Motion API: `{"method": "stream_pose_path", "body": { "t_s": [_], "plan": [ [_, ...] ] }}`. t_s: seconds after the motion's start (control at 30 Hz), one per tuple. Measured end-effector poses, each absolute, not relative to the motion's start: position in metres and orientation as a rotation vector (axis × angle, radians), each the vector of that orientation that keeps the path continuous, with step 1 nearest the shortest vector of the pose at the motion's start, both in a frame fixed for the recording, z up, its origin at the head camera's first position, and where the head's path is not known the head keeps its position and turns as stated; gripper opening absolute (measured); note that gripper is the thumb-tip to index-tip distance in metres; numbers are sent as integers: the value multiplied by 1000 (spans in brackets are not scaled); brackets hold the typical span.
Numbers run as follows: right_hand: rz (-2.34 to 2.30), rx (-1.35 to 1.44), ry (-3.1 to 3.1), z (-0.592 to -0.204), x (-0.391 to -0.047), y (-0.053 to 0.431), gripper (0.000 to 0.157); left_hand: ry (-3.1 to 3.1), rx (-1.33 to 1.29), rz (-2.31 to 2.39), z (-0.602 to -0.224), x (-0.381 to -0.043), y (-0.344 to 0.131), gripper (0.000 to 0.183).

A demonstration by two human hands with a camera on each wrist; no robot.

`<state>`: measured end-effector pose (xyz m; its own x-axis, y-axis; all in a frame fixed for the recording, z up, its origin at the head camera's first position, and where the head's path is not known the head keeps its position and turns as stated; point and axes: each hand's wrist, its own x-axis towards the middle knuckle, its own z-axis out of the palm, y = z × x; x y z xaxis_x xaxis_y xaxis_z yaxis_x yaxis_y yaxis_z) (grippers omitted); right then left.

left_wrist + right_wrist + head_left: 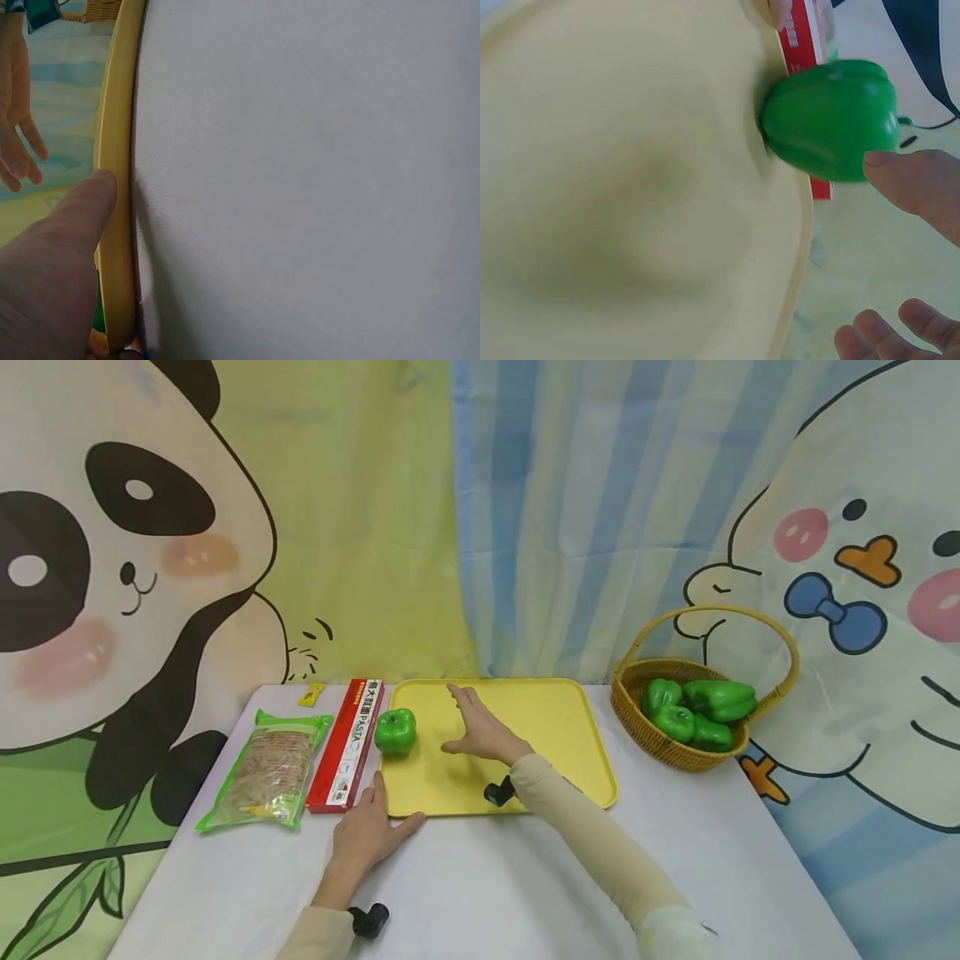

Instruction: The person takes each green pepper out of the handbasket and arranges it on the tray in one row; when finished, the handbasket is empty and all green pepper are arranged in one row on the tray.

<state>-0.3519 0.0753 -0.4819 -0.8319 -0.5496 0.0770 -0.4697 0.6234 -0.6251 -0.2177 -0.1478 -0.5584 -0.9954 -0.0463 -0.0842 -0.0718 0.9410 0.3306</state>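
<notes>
A green bell pepper (395, 732) stands on the left end of a yellow tray (540, 735). My right hand (487, 733) hovers over the tray to the right of the pepper, fingers spread and holding nothing. In the right wrist view the pepper (829, 120) shows near the thumb; whether they touch I cannot tell. At the tray's near left corner, my left hand (363, 833) rests with its thumb extended along the near rim. The left wrist view has that thumb (86, 206) against the yellow rim (120, 150).
A wicker basket (645, 735) with several green peppers (720, 697) stands right of the tray. Left of the tray lie a red and white pasta box (347, 747), a green-edged clear bag (266, 768) of brownish food and a small yellow packet (311, 695). Printed curtains hang behind.
</notes>
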Motion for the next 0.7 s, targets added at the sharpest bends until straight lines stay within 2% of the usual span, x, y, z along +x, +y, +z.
{"method": "stream_pose_path", "body": {
  "t_s": [0.7],
  "plan": [
    [-1071, -569, 2847, -459, -357, 194, 100, 3028, -50, 565, -559, -217, -150, 116]
  ]
}}
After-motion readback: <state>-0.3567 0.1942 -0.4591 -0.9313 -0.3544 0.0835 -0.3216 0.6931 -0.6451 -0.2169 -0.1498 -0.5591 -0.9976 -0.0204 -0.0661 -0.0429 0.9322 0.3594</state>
